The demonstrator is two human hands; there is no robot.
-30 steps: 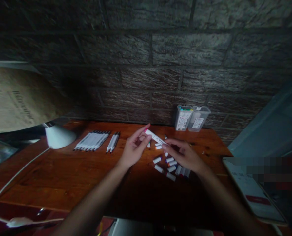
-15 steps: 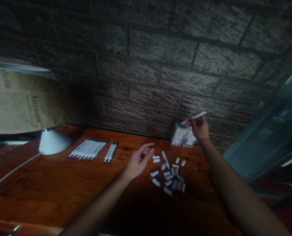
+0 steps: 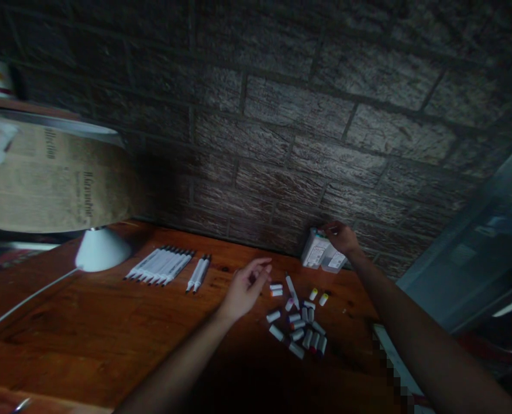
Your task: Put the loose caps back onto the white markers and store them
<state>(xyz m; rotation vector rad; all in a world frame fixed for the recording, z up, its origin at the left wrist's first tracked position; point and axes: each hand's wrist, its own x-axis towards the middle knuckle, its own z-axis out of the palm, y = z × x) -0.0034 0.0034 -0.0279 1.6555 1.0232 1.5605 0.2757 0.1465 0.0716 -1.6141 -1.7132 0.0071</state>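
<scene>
Right hand [image 3: 341, 237]: fingertips at the mouth of the left-side clear container [image 3: 315, 253]; whether they pinch anything, cannot tell. Left hand [image 3: 243, 290]: fingers loosely curled, thumb apart, beside loose caps [image 3: 297, 325] and one single marker [image 3: 292, 290]. Table [image 3: 109, 333]: back edge along stone wall [image 3: 256, 144]; wood surface extends before two marker rows [image 3: 161, 265]. Left-side clear container: green at top (second container [image 3: 334, 263] adjoining, contents unclear).

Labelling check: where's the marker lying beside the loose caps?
Head view, right of centre: the marker lies on the table between the left hand and two yellow-ended caps.
</scene>
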